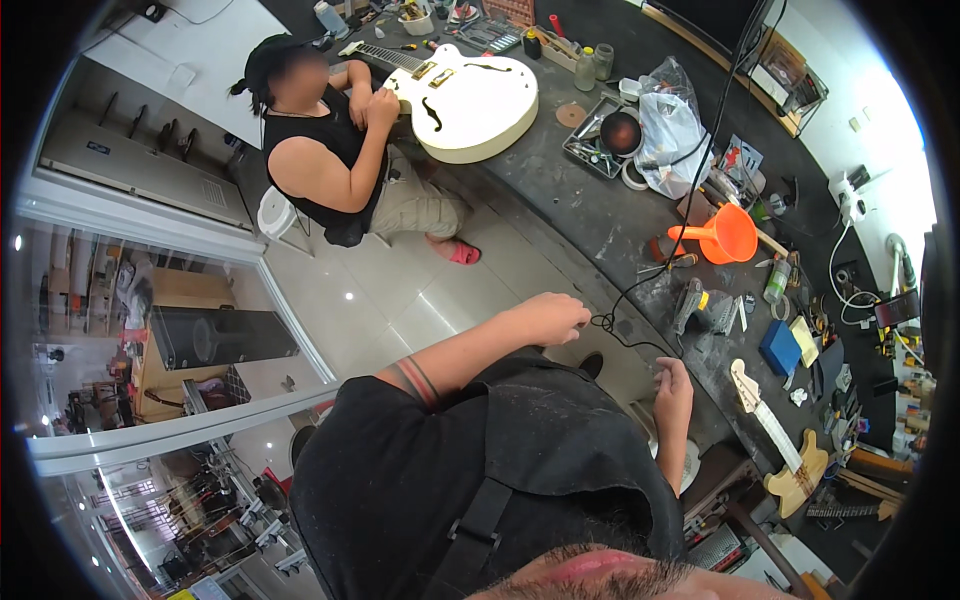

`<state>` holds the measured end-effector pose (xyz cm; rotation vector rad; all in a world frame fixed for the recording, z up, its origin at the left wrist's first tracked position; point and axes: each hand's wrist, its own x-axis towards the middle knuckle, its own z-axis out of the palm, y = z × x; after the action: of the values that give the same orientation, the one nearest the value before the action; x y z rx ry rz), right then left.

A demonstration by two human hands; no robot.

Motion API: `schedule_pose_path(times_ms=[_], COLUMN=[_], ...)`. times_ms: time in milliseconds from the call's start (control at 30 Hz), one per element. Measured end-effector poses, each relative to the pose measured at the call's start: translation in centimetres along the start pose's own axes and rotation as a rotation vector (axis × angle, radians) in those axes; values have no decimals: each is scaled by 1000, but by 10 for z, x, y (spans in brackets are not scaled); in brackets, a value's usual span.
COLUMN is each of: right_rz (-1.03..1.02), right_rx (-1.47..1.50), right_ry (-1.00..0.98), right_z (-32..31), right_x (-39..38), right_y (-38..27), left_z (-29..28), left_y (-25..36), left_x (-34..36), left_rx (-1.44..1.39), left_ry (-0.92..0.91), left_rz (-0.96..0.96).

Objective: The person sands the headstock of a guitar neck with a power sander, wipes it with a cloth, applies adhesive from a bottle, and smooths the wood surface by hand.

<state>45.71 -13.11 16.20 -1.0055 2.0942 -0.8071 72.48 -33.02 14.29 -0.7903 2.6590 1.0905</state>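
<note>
My left hand (pixel 553 319) reaches across in front of my body, at the near edge of the workbench. Its fingers are curled, and I cannot make out anything in them. Right beside its fingertips, a black cable (pixel 603 321) hangs in a small tangle, running up past the bench and back toward a handheld power tool (pixel 704 308). Farther right, my right hand (pixel 673 388) is raised by the bench edge with its fingers loosely bent and apart, holding nothing visible. A small guitar (pixel 797 462) with pale wooden body and neck lies on the bench nearby.
A co-worker (pixel 325 160) sits on a white stool at a white hollow-body guitar (pixel 472 110). On the dark workbench (pixel 570 200) stand an orange funnel-like scoop (pixel 728 235), a blue box (pixel 781 348), a metal tray (pixel 590 150) and a plastic bag (pixel 668 135). Glass partitions stand left.
</note>
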Motion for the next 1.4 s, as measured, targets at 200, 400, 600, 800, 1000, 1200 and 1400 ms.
schedule_pose_path(times_ms=[200,400,600,800,1000,1200,1400], right_rz=[-216,-152,-77,-377,-575,-556,-822], right_rx=[-96,-66,-111,43,-229,-364,-338], right_ry=[68,86,-39,-331,-574,-811,-874], right_z=[2,4,10,28,75,153,285], right_x=[-2,-9,10,56,99,96,55], right_y=[17,6,-5,-8,-63,-143,-184], left_z=[-4,-12,-6,-8,75,111,125], left_y=[1,6,-7,7,-20,-42,-106], left_x=[4,0,-21,-75,-168,-254,-358], left_rx=[14,20,0,-88,-171,-323,-470], left_ry=[-11,21,132,168,427,497,529], left_rz=[21,48,31,-307,-553,-763,-920])
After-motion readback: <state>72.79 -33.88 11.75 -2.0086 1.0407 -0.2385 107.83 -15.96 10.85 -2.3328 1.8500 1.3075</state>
